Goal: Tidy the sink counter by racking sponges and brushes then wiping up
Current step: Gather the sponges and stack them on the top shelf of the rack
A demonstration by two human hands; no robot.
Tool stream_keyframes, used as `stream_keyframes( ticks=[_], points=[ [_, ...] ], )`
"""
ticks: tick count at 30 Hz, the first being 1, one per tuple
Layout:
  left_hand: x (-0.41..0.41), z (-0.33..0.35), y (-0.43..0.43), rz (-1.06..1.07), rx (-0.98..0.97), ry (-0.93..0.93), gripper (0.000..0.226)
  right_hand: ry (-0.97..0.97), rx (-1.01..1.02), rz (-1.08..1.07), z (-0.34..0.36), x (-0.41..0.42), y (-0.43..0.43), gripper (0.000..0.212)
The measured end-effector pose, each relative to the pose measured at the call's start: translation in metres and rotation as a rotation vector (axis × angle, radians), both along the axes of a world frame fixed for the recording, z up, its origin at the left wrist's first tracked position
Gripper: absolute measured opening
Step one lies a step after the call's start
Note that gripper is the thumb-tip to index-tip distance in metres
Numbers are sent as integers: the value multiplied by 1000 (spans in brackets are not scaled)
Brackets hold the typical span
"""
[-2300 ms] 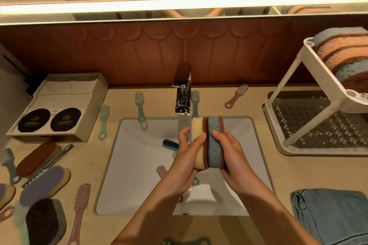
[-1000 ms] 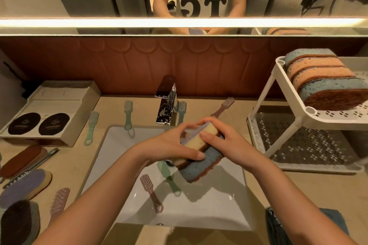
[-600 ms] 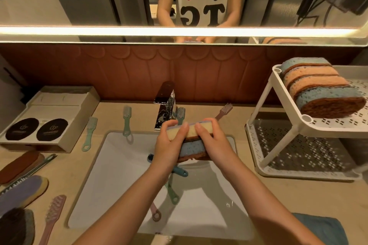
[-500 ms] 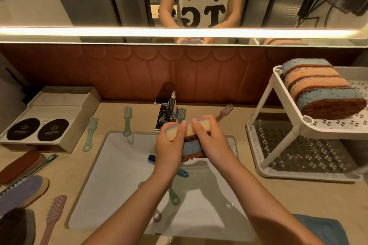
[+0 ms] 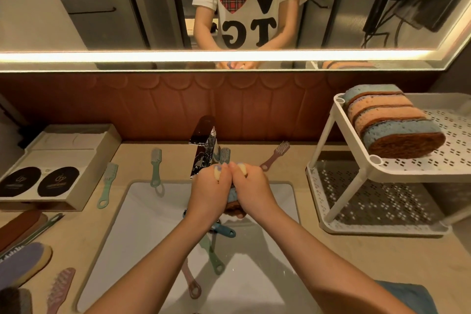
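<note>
Mid-frame, left hand (image 5: 210,194) and right hand (image 5: 251,192) both clench the stacked sponges (image 5: 232,198); a wet slip could drop them into the sink (image 5: 142,237).

1. The left hand (image 5: 210,191) and the right hand (image 5: 251,190) both grip the held sponges (image 5: 232,195) over the sink (image 5: 153,224), fingertips meeting on top, just in front of the faucet (image 5: 204,153).
2. Yellow foam shows under the fingertips; blue and brown show between the palms.
3. In the basin lie a teal brush (image 5: 225,230), a green brush (image 5: 212,255) and a pink brush (image 5: 190,279).
4. The white rack (image 5: 369,201) stands at the right; four racked sponges (image 5: 387,120) lean in a row on its top shelf.
5. A blue cloth (image 5: 413,298) lies on the counter at the near right.
</note>
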State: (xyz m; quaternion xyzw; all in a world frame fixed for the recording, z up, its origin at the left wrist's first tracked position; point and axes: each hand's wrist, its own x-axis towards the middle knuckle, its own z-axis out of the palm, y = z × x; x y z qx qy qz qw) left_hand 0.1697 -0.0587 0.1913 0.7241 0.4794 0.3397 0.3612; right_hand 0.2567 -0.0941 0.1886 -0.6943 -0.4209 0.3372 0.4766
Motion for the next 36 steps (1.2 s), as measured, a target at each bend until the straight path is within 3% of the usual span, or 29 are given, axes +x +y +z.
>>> stream_keyframes(
  ticks=[13,19,24,26,28,32,36],
  points=[
    [16,23,3,-103,270,177,42,63,42,58,25,35,-5,33],
    [19,55,14,-156,-123,-47,34,32,-31,192,62,74,-33,28],
    [32,95,4,-405,-406,-121,39,39,77,193,87,106,-58,39],
    [39,113,-4,-517,-434,-162,41,23,138,166,96,119,-66,34],
    [52,128,-14,-597,-360,-192,38,27,187,142,107,132,-76,29],
    [84,144,-24,-663,-105,-186,19,30,229,25,121,157,-90,55],
    [119,145,-26,-643,-133,-163,41,49,276,-109,125,183,-99,55]
  ],
)
